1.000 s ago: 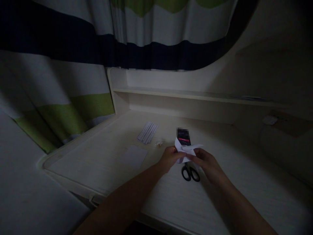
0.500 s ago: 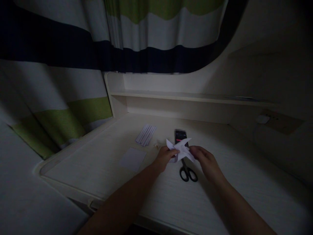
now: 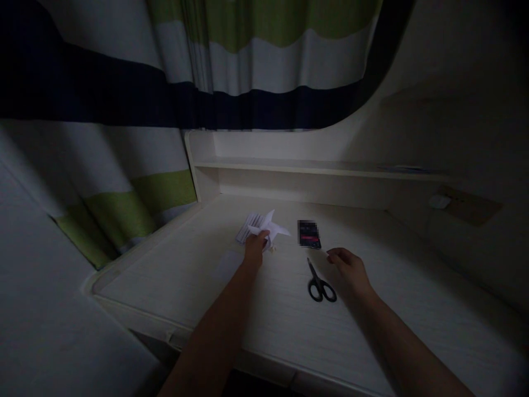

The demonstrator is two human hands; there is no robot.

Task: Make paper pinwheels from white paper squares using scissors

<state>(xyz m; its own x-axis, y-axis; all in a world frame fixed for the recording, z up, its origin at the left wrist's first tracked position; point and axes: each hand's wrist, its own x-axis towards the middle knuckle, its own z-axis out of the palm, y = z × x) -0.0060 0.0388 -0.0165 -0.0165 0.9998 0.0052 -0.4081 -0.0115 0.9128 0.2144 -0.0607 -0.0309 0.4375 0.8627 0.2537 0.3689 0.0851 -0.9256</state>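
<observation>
Near the middle of the frame, a white paper pinwheel (image 3: 270, 227) sits in the left hand (image 3: 254, 249). Its pointy arms stick out like a star. The left hand pinches it, with the thumb on top and the other fingers mostly hidden. The pinwheel covers part of a row of thin paper strips (image 3: 241, 236), and I can't tell if it touches them. Just below the pinwheel and to the right of the left hand are some tiny pale bits (image 3: 273, 249), too small to make out. A flat sheet of paper (image 3: 226, 266) lies to the left of the left arm.

Right of the middle is the right hand (image 3: 350, 269), well apart from the pinwheel. Its fingers are curled, with the tips close to the thumb. I can't tell if they pinch something small. To the left of this hand, black scissors (image 3: 317, 282) lie on the pale desk (image 3: 273, 320), with their tip pointing up the frame. Above the scissors lies a dark phone (image 3: 308, 234) with a red bar on its screen.

Higher up, a long shelf (image 3: 306, 166) runs across. At the top hangs a curtain (image 3: 268, 66) with green, white and dark blue stripes.
</observation>
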